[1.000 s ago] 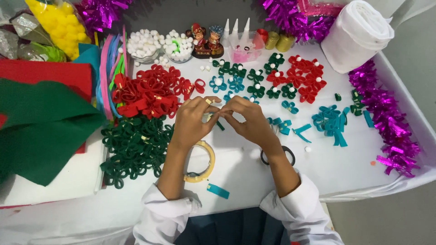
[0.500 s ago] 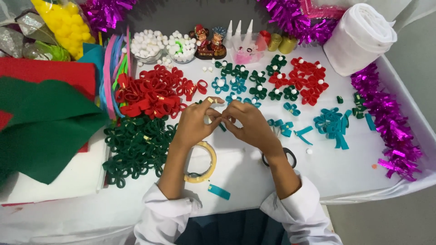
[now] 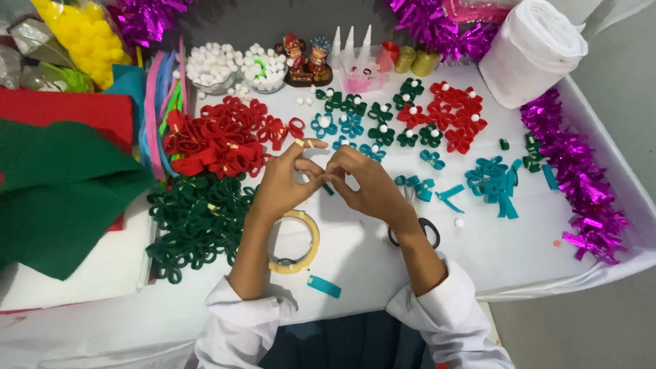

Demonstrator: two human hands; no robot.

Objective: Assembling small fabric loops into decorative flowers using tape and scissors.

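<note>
While both hands meet over the middle of the table [image 3: 519, 266], I see little change from a second ago: the left hand [image 3: 283, 184] and right hand [image 3: 369, 184] hover in the same spot, fingertips pressed together. Both pinch a small dark green strip [image 3: 329, 188], of which only a short end shows below the right fingers. Compared with the earlier views, the left forefinger is now raised a bit more, bits of tape stuck on its tip. My judgement is that the folding of this piece is mid-way, not finished. Just under the left wrist lies the tape roll [image 3: 295, 242], with a teal strip [image 3: 324, 286] nearer me. Black scissors [image 3: 415, 234] sit partly hidden under the right wrist. Green loops [image 3: 198, 219] are heaped left.
</note>
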